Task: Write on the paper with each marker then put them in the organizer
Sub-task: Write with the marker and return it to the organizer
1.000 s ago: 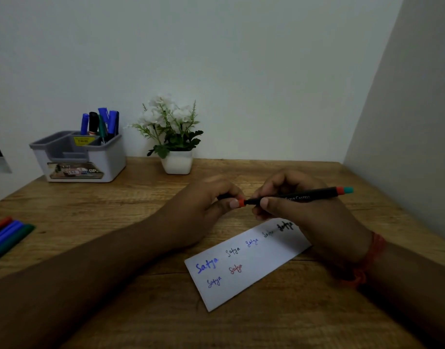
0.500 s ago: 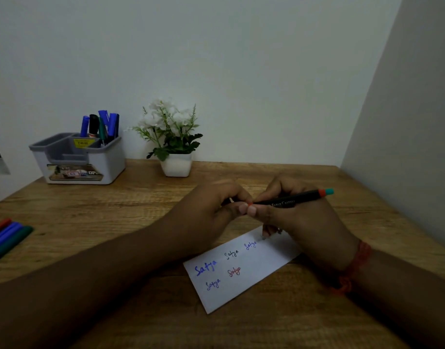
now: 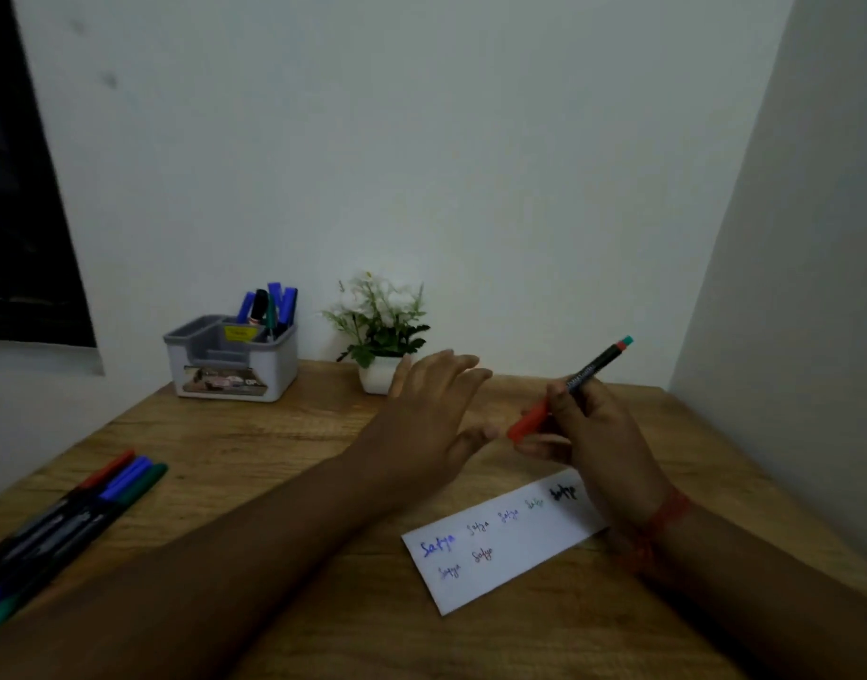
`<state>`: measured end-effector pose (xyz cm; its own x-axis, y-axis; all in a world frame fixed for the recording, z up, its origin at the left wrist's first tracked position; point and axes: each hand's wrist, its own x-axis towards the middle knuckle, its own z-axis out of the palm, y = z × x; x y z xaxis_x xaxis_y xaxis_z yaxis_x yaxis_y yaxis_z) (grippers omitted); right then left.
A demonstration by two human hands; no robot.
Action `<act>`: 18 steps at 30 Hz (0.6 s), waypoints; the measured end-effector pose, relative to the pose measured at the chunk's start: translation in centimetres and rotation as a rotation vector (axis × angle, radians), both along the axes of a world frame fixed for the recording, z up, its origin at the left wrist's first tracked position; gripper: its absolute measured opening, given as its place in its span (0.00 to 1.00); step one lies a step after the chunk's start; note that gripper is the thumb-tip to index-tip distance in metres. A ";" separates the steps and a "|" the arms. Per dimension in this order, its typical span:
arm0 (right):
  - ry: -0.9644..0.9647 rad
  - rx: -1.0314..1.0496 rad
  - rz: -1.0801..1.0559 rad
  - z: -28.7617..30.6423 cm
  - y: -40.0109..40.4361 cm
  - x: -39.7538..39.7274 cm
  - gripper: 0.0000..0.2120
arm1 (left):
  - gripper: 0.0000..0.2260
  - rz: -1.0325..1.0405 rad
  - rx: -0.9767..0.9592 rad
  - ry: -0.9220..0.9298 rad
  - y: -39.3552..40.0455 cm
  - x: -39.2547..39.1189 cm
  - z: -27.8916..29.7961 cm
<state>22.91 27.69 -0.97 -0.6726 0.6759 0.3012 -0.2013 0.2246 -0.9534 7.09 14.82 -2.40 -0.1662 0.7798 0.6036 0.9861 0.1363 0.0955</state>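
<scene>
One marker [image 3: 573, 387] in right hand [image 3: 593, 429], fingers curled round barrel, red cap on, held tilted above counter [image 3: 274, 444]. Left hand [image 3: 431, 414] beside it, fingers spread, holding nothing. One paper [image 3: 507, 542] on counter below hands, seven scribbled words. About three markers [image 3: 78, 512] lying far left. Organizer [image 3: 232, 358] at back holds about five pens. One potted plant [image 3: 380, 336], partly hidden by left fingers.
</scene>
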 end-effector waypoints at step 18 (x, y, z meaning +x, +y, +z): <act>-0.335 0.559 0.026 3.9 -5.9 -12.8 0.06 | 0.38 0.620 -0.154 0.216 -11.2 -13.5 4.2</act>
